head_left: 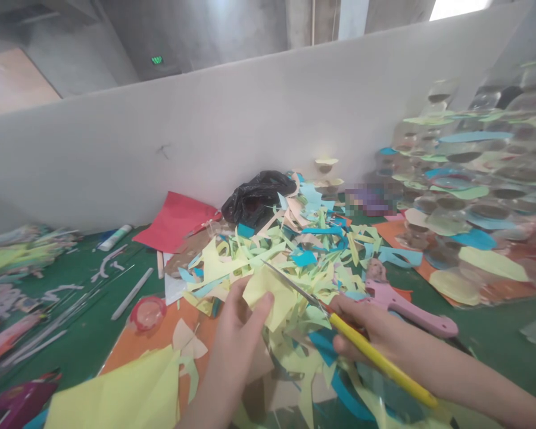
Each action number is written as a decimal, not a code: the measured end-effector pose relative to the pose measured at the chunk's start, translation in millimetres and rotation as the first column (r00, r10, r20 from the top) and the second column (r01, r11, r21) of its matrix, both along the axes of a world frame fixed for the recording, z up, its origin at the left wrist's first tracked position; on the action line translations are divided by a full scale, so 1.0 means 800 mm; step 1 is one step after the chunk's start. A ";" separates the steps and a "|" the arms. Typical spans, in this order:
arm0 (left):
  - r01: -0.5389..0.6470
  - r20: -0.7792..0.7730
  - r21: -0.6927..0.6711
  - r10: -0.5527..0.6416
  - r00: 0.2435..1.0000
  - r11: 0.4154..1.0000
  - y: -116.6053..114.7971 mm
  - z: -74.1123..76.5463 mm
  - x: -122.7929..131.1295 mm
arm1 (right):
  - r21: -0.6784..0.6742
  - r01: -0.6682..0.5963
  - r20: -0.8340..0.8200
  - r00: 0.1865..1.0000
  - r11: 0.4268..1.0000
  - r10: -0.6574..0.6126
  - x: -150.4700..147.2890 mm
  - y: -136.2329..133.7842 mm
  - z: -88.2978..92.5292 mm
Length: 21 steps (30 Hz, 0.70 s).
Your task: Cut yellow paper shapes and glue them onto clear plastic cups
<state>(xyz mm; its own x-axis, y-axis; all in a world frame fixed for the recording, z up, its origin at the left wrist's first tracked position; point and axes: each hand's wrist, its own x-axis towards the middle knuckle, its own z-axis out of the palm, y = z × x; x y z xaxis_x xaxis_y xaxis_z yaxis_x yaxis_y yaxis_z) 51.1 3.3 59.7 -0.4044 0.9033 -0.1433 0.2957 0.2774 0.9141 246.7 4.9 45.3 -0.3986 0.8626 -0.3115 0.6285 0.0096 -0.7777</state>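
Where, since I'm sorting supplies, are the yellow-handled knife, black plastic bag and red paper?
yellow-handled knife (377,354): head view, on the handle
black plastic bag (258,198): head view, on its middle
red paper (174,221): head view, on the sheet's middle

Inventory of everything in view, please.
knife: 1, yellow handle, in right hand
yellow paper: 1 piece, in left hand
paper scraps: many, yellow, blue, cream, heaped centre
red paper: 1 sheet, behind heap
plastic bag: 1, black, behind heap
pink tool: 1, pink, beside right hand
tape roll: 1, red, left of hands
mat: 1, green, under everything
partition: 1, pale grey, behind heap
left hand: 1, centre
right hand: 1, right
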 end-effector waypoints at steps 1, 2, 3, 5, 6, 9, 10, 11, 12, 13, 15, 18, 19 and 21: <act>-0.008 0.008 0.011 0.007 1.000 1.000 0.000 0.000 0.000 | -0.002 0.002 0.006 1.000 1.000 -0.002 -0.002 0.001 0.001; -0.016 0.020 0.023 0.015 1.000 1.000 -0.001 0.000 0.001 | -0.003 0.003 0.003 1.000 1.000 -0.003 -0.004 0.002 0.001; -0.021 0.037 0.035 0.020 0.999 0.999 -0.001 0.000 0.002 | -0.009 0.000 -0.006 1.000 1.000 0.000 -0.004 0.002 0.002; -0.012 0.085 0.051 0.007 0.996 0.999 -0.002 0.002 0.003 | -0.026 -0.008 -0.037 0.999 1.000 0.007 -0.003 -0.001 0.002; 0.005 0.104 0.056 -0.010 0.995 0.998 -0.003 0.002 0.003 | -0.030 -0.018 -0.056 0.998 0.999 0.017 -0.001 -0.003 0.002; 0.089 0.103 0.035 -0.092 0.990 0.995 -0.004 0.001 0.001 | -0.024 -0.058 -0.112 0.992 0.998 0.055 0.005 -0.009 0.003; 0.111 0.092 0.022 -0.112 0.989 0.994 -0.004 0.000 -0.001 | -0.022 -0.071 -0.114 0.991 0.997 0.068 0.006 -0.010 0.004; 0.125 0.084 0.009 -0.125 0.989 0.992 -0.004 0.000 -0.002 | -0.023 -0.076 -0.105 0.992 0.997 0.073 0.007 -0.010 0.005; 0.133 0.085 -0.001 -0.133 0.988 0.991 -0.003 -0.001 -0.004 | -0.024 -0.067 -0.087 0.994 0.997 0.065 0.006 -0.009 0.005; 0.137 0.094 -0.005 -0.136 0.986 0.991 -0.003 -0.001 -0.005 | -0.022 -0.048 -0.063 0.997 0.999 0.047 0.004 -0.008 0.005; 0.130 0.103 -0.011 -0.128 0.986 0.991 -0.001 0.000 -0.007 | -0.005 -0.004 -0.005 1.000 1.000 0.004 -0.001 -0.003 0.005; 0.070 0.094 -0.033 -0.067 0.993 0.997 0.002 -0.001 -0.009 | 0.021 0.019 0.073 0.997 1.000 -0.021 -0.005 0.002 0.004; 0.048 0.100 -0.033 -0.044 0.994 0.998 0.003 -0.002 -0.009 | 0.025 0.022 0.087 0.996 0.999 -0.025 -0.004 0.002 0.004; 0.031 0.146 -0.003 -0.030 0.989 1.000 0.005 -0.007 -0.011 | 0.041 0.014 0.085 0.996 0.999 -0.018 0.000 0.000 0.002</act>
